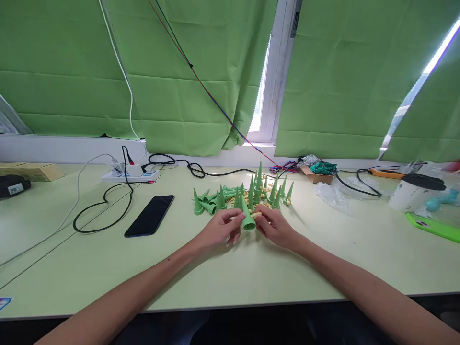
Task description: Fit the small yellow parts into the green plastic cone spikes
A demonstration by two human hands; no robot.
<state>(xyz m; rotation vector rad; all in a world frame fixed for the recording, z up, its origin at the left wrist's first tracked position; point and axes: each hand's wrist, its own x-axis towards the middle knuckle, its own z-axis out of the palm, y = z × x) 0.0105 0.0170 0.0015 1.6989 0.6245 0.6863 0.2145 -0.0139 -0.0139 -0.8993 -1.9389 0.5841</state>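
Bright daylight through curtain gaps, soft shadows, edges stretched by wide lens

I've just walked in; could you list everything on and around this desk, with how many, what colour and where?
Green cone between the hands: one, green, open end toward the camera
Other cones: many, green, desk centre, some upright, some lying
Small pieces: many, pale yellow, among the cones
Dark phone: one, black, left of the cones
Power strip: one, white, back left
Cables: several, black, white, red and blue, along the back and left
Cardboard boxes: tan, far left; brown, back right
Cup: one, white with black lid, right
Green phone-shaped item: one, bright green, right edge
Curtains: green, over the window
Desk: pale green
Left hand: one, holding the cone
Right hand: one, at the cone's right side
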